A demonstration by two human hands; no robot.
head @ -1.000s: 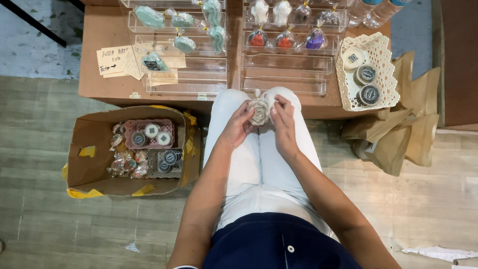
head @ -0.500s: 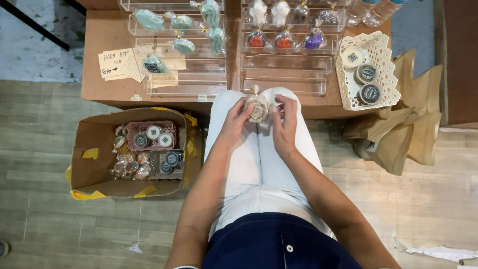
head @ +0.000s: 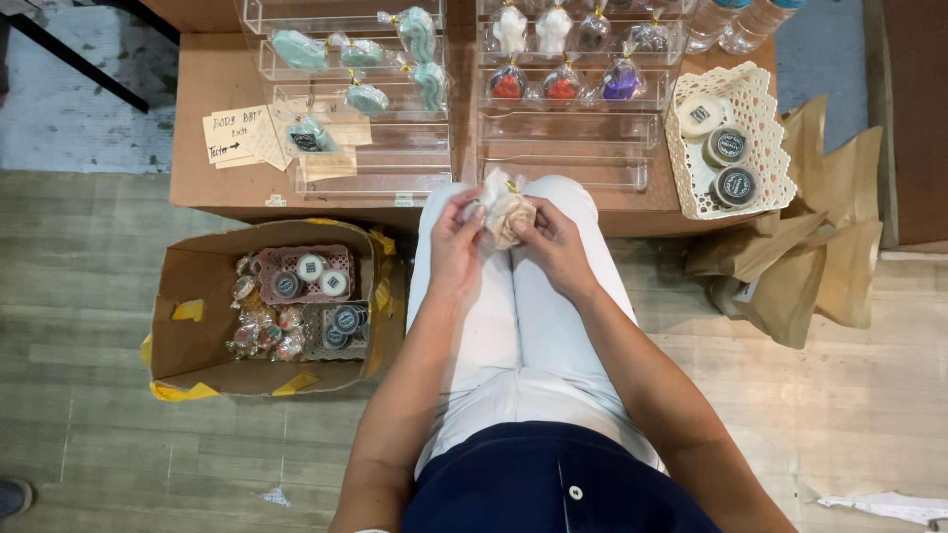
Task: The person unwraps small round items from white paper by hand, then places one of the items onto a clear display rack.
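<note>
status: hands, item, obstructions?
Left hand and right hand both grip wrapped soap over knees. Acrylic shelves just ahead, apart. Nothing between.

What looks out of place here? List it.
Mostly tidy. A scrap of white paper lies loose on the floor at lower right, and the brown paper bags slump against the table. Both hands hold a small wrapped packet normally.

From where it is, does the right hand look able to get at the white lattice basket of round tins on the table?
Probably yes, once freed. The right hand helps the left hand hold a small cream wrapped bundle over the knees; the white lattice basket sits on that side, nothing between.
</note>
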